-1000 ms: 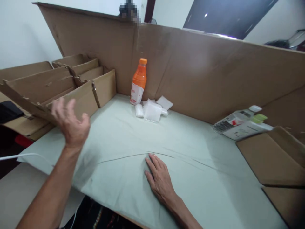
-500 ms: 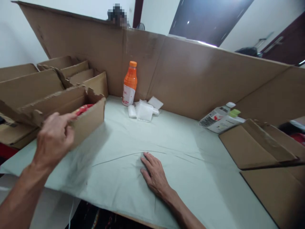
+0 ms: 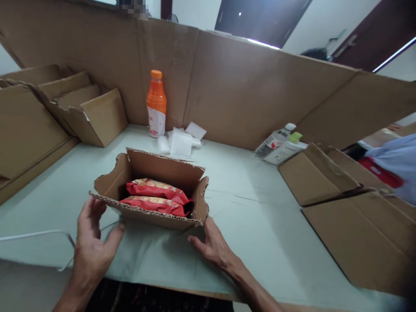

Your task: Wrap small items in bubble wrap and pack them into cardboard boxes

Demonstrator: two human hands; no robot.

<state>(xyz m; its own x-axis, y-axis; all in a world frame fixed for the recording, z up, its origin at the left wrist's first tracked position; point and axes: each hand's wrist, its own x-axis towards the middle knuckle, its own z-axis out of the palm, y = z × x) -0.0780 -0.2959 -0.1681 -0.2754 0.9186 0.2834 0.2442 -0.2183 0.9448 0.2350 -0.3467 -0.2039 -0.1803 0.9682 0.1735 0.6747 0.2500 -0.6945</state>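
Observation:
An open cardboard box (image 3: 156, 221) with ragged cut edges stands on the cloth in front of me. Inside lie two red packets (image 3: 159, 190), side by side, with pale patterned faces; their print is too blurred to read. My left hand (image 3: 94, 238) is at the box's front left corner, thumb spread from the curled fingers, and whether it touches the cardboard is unclear. At the front right corner, my right hand (image 3: 214, 247) has its fingers along the box's right side, partly hidden, and its thumb held apart in front.
Behind the box stand an orange bottle (image 3: 156, 104) and several white packets (image 3: 180, 142). More cardboard boxes (image 3: 104, 117) are at left. On the right, a clear bottle (image 3: 273, 141) and a white bottle with a green cap (image 3: 287, 149) lean beside boxes (image 3: 316, 173). A cardboard wall (image 3: 234, 91) closes the back.
The box with the red packets has come from the left side to the middle. My left hand has released its edge; my right hand has gone from the cloth to its right corner.

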